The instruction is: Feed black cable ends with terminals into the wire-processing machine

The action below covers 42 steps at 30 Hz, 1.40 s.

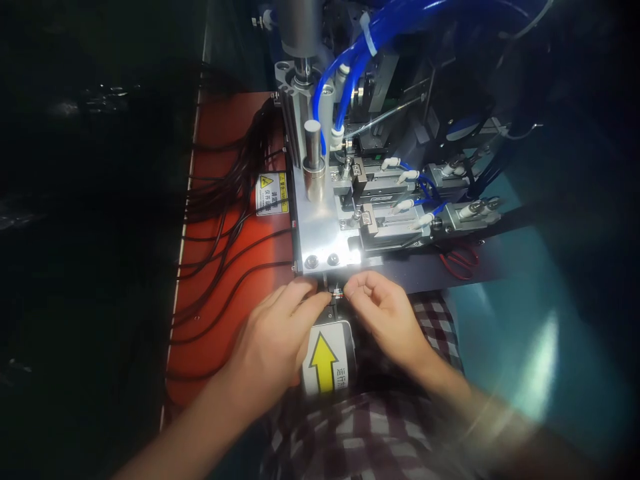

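Orange-red surface: lay toward nine and ten o'clock (pixel 205 357), its far side dark; a blue-green surface (pixel 525 267) spread at three. From where I stood, twelve pointed away from the person, with the small part at the dial's centre.
Small part (pixel 338 293): sat between the two hands, just nearer the person than the metal plate; its details were too small to tell.
Left hand (pixel 275 327): came in from eight o'clock, thumb tip at the small part's near-left edge, index finger bent close beside; whether they clamped it, I could not tell.
Right hand (pixel 387 317): came in from four o'clock, thumb and index tips drawn close together at the part's right edge; a firm hold could not be confirmed.
Metal plate (pixel 320 230): stood at twelve, two round bolts along its near edge, an upright metal rod (pixel 313 143) rising beyond.
Slide units (pixel 393 200): lay at one o'clock, with white fittings.
Blue tubes (pixel 355 57): arched over the machinery between twelve and one.
Black cables (pixel 220 200): trailed at ten.
Warning label (pixel 273 193): showed at eleven.
White label (pixel 311 333): lay at six, its yellow arrow (pixel 323 363) aimed at twelve.
Red loops (pixel 463 261): rested near three.
Checked cloth (pixel 390 420): showed at five.
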Each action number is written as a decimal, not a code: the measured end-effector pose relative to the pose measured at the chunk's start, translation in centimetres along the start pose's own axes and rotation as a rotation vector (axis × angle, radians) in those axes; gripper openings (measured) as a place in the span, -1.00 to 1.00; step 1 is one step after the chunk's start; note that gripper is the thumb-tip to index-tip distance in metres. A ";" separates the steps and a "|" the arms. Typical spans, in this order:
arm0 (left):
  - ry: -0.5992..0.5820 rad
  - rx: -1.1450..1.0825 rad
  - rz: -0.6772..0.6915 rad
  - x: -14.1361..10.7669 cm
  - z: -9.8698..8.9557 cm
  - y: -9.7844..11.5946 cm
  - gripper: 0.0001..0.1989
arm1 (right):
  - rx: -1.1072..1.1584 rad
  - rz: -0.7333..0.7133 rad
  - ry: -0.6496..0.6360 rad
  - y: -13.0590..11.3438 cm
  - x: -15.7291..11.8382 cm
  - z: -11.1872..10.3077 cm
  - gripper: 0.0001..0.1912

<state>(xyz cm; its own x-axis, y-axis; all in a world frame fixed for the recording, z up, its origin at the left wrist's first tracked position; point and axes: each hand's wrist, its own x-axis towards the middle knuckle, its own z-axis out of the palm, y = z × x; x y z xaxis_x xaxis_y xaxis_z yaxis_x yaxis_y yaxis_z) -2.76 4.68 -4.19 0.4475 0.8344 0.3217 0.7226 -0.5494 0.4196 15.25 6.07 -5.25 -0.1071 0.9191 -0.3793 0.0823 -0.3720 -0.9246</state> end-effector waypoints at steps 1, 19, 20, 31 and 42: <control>-0.007 0.002 -0.004 0.0 0.0 0.0 -0.70 | -0.006 -0.014 -0.003 0.1 0.0 0.0 -0.86; -0.013 -0.022 -0.013 -0.3 0.0 -0.1 -0.70 | 0.047 0.049 -0.001 -0.2 0.1 0.1 -0.88; -0.016 -0.024 -0.014 -0.3 0.0 -0.1 -0.70 | 0.058 0.066 -0.001 -0.3 0.1 0.1 -0.88; -0.047 -0.022 -0.032 -0.4 -0.2 -0.2 -0.72 | 0.204 0.254 -0.102 -0.6 1.1 0.0 -0.86; -0.047 0.021 -0.026 -0.1 -0.4 -0.1 -0.72 | 0.270 0.175 -0.130 0.1 0.5 -0.5 -0.71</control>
<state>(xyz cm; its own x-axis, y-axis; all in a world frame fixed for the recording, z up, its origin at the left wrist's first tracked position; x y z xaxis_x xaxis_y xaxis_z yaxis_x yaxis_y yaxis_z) -3.08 4.59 -3.96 0.4518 0.8500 0.2708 0.7449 -0.5265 0.4098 15.72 6.50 -5.54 -0.2416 0.8203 -0.5184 -0.1525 -0.5596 -0.8146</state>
